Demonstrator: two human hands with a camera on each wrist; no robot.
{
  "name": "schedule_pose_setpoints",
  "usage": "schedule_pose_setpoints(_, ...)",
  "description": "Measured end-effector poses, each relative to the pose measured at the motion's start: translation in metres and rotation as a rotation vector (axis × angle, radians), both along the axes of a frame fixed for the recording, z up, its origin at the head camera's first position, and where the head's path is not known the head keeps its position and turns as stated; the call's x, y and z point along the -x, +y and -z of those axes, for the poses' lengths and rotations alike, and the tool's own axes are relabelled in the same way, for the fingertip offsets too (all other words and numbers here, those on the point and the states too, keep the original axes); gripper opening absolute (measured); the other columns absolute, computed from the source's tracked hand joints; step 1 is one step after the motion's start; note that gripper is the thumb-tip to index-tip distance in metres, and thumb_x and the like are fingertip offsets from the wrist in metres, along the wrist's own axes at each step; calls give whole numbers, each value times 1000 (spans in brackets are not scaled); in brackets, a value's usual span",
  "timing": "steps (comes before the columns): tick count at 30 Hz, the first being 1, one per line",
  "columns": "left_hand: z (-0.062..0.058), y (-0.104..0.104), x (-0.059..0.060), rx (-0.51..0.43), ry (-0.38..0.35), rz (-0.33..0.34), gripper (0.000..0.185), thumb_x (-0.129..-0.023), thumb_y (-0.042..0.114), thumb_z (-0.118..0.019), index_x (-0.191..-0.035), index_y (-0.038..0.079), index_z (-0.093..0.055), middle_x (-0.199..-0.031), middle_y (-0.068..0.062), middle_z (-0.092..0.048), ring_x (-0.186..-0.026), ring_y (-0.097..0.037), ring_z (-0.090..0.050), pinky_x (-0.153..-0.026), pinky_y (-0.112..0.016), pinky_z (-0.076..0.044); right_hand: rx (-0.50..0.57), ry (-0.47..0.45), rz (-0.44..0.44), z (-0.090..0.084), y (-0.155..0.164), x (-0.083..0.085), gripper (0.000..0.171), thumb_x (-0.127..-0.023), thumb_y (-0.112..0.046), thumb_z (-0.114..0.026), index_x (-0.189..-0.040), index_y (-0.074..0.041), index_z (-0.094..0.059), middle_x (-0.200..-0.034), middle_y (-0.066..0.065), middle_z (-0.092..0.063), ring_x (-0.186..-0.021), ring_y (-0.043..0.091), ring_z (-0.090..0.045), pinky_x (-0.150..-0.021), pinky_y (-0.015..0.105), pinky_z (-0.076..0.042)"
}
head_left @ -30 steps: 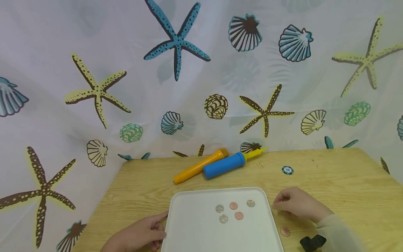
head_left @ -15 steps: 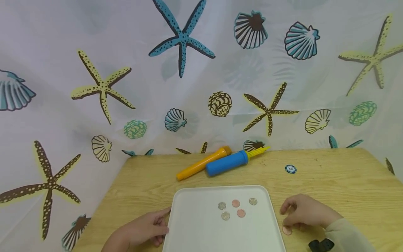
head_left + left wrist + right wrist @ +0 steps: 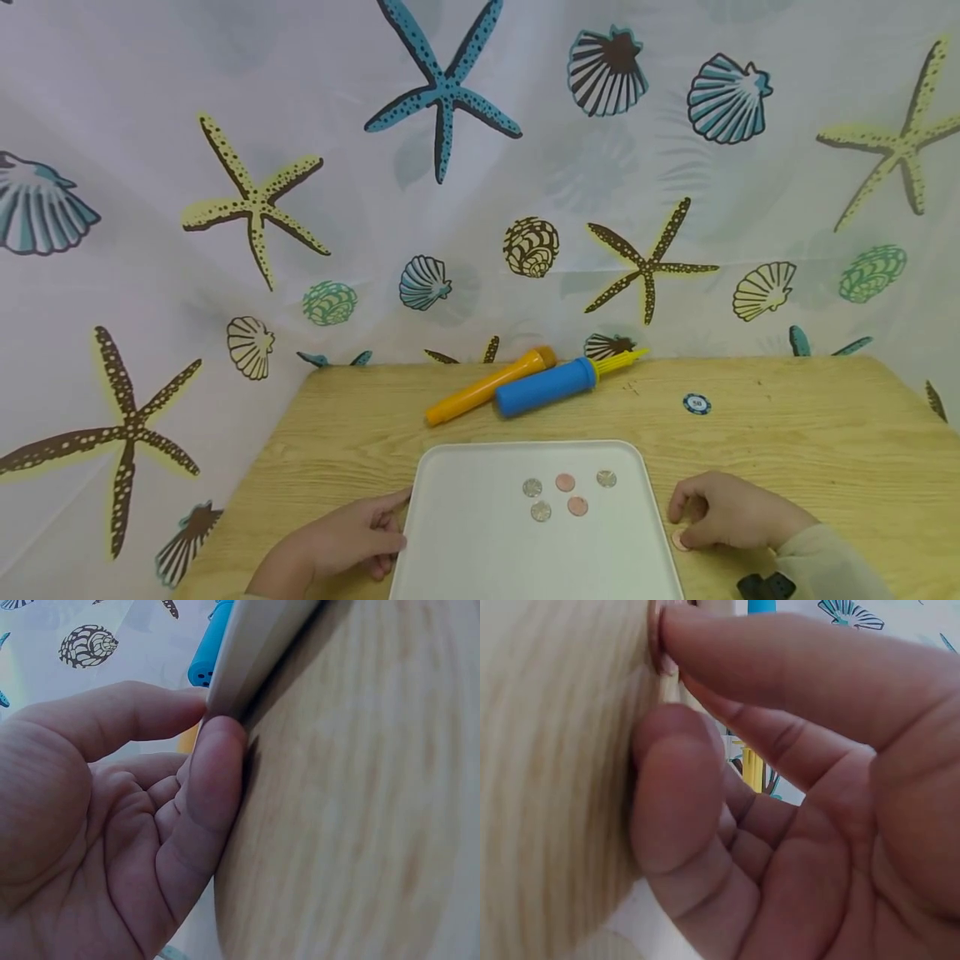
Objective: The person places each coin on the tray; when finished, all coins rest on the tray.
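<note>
A copper coin [image 3: 681,540] is pressed against the wooden table [image 3: 787,433] by the right hand [image 3: 726,518], its fingers curled over it, at the white tray's [image 3: 465,542] four o'clock. The tray's left rim is touched by the left hand [image 3: 352,542], loosely spread. Five coins [image 3: 566,494] are seen inside the tray. At twelve o'clock a blue pump [image 3: 547,388] and an orange tube [image 3: 487,386] are laid.

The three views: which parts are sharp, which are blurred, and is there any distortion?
Head view: evenly lit and sharp, the light wooden table edge curving from wide-angle distortion. Left wrist view: the left hand is sharp, the wood beside it smeared. Right wrist view: the right hand fills the frame; the wood is blurred, the copper coin edge-on.
</note>
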State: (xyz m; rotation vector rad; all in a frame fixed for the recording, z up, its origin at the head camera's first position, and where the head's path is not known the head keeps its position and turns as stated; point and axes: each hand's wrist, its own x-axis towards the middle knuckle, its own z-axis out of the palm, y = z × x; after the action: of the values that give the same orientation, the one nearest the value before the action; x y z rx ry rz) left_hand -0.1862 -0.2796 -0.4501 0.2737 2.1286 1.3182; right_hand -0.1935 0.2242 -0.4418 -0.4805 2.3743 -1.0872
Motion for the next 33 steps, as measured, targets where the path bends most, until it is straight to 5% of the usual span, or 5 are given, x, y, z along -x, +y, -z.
schedule_pose_setpoints(11,1,-1,-1,5,-11,-11,80,-96,14,-66,-156,-9,-17,-85,-10,-60,-71,-19,-62,-68,-34,-59,-45,-1,6,0,-2,-2,18,-86,-20,-81,-95,-12,-67,-77,4,-56,-70,22,-52,-59,28,-40)
schedule_pose_setpoints(25,-5,1,-3,-7,-6,-7,80,-96,13,-65,-156,-10,-18,-85,-10,-60,-70,-18,-61,-67,-32,-58,-16,41,-12,0,-1,-1,18,-83,-9,-79,-85,-6,-61,-76,2,-59,-65,15,-51,-55,23,-40)
schedule_pose_setpoints(33,-5,3,-2,-8,-12,-10,79,-96,11,-65,-156,-9,-18,-86,-10,-60,-70,-18,-61,-66,-32,-58,-4,11,38,-1,5,5,18,-89,-19,-77,-92,-6,-66,-74,3,-60,-63,17,-53,-54,26,-45)
